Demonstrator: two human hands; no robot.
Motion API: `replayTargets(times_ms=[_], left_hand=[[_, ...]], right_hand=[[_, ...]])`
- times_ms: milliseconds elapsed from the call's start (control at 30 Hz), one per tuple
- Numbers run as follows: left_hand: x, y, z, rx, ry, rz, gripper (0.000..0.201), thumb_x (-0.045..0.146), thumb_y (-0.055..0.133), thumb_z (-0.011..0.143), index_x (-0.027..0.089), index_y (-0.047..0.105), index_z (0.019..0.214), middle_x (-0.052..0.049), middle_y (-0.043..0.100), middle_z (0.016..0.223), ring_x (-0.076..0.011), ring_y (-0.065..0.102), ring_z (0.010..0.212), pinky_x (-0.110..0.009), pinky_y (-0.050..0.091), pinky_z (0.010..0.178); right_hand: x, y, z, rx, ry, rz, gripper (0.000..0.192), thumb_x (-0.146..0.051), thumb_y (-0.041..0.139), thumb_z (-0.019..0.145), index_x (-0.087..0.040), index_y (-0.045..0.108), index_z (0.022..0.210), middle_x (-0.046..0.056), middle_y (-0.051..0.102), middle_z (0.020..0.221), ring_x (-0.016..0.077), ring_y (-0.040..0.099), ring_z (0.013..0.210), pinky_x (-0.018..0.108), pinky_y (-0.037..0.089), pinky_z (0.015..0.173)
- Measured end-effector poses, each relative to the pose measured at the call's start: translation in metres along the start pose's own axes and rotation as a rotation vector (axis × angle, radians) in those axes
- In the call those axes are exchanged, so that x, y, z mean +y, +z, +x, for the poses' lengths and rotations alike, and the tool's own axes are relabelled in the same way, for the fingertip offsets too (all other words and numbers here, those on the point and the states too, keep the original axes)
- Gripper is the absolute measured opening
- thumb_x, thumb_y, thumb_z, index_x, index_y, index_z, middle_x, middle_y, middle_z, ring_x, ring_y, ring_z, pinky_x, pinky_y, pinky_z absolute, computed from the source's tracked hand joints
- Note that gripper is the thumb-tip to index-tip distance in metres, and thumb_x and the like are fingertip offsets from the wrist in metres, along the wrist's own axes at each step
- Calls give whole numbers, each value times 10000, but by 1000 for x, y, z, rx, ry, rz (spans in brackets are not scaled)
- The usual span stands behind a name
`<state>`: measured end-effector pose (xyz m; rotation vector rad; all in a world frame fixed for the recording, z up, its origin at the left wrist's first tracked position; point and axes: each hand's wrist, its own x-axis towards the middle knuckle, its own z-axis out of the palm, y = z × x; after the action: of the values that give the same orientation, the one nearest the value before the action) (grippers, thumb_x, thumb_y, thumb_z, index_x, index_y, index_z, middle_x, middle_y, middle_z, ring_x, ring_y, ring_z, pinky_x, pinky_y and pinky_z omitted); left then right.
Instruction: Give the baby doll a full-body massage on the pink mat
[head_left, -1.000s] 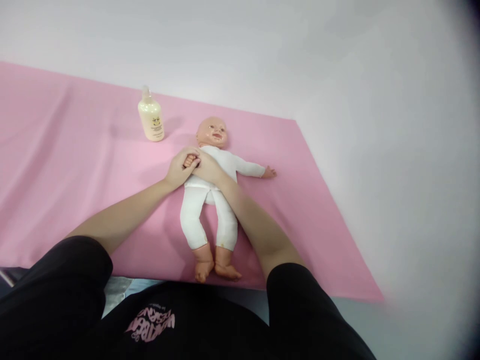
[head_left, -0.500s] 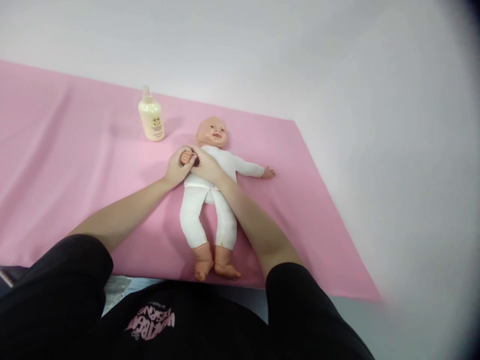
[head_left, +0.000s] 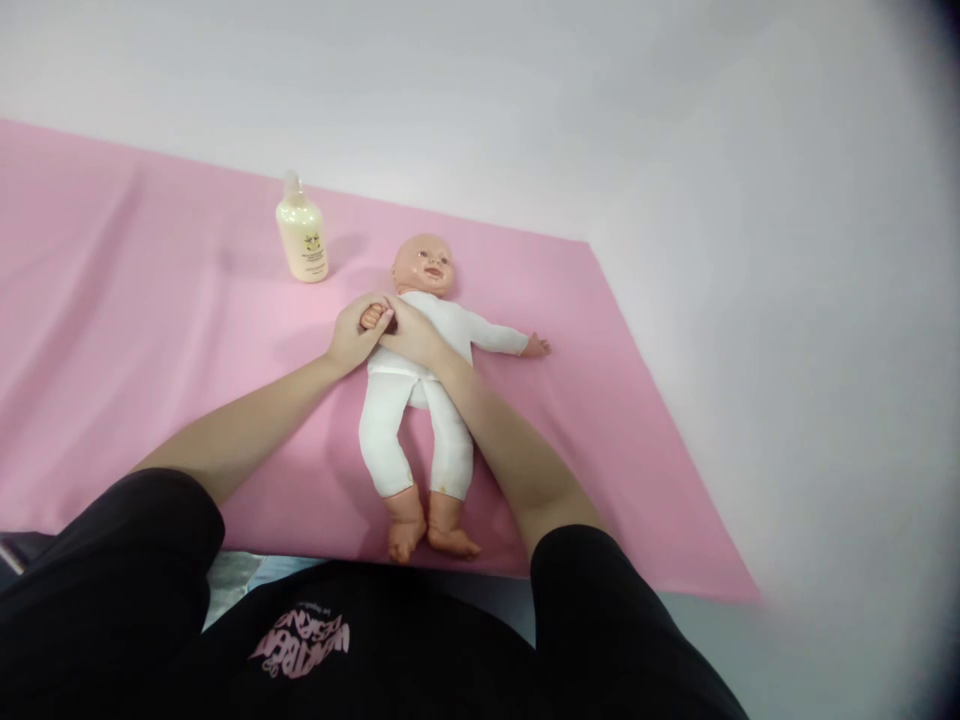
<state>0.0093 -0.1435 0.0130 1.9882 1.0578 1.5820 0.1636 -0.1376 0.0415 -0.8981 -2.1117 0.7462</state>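
A baby doll [head_left: 420, 345] in a white cloth body lies on its back on a pink sheet [head_left: 187, 300], head toward the far edge, bare feet toward me. My left hand [head_left: 351, 335] is closed around the doll's small hand [head_left: 373, 315] at the left of its chest. My right hand [head_left: 405, 330] reaches across the doll's chest and is closed at the same arm, touching my left hand. The doll's arm is mostly hidden under my fingers. Its other arm [head_left: 499, 335] stretches out to the right on the sheet.
A pale yellow pump bottle [head_left: 304, 238] stands upright on the sheet, beyond my left hand and left of the doll's head. The sheet's right edge slants down toward me. A plain white surface [head_left: 712, 200] lies beyond it.
Almost nothing differs. Both hands keep their hold on the doll's arm, with at most a tiny shift of the fingers; doll and bottle stay in place.
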Motion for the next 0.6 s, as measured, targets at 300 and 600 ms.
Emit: replayTargets(times_ms=[300, 600], left_hand=[[5, -1, -2, -62, 48, -130, 525, 689, 438, 1012, 223, 609, 844, -46, 660, 790, -194, 633, 732, -348, 550, 750], [9, 0, -7, -58, 51, -152, 513, 637, 389, 1061, 225, 627, 870, -48, 656, 794, -197, 629, 736, -367, 547, 763]], right_hand=[[-5, -2, 0, -37, -32, 16, 374, -198, 622, 805, -155, 644, 1176, 48, 716, 1003, 194, 604, 884, 345, 518, 937], [-4, -3, -1, -61, -12, 71, 498, -208, 618, 798, -191, 632, 1295, 52, 742, 1120, 214, 666, 978, 362, 537, 973]])
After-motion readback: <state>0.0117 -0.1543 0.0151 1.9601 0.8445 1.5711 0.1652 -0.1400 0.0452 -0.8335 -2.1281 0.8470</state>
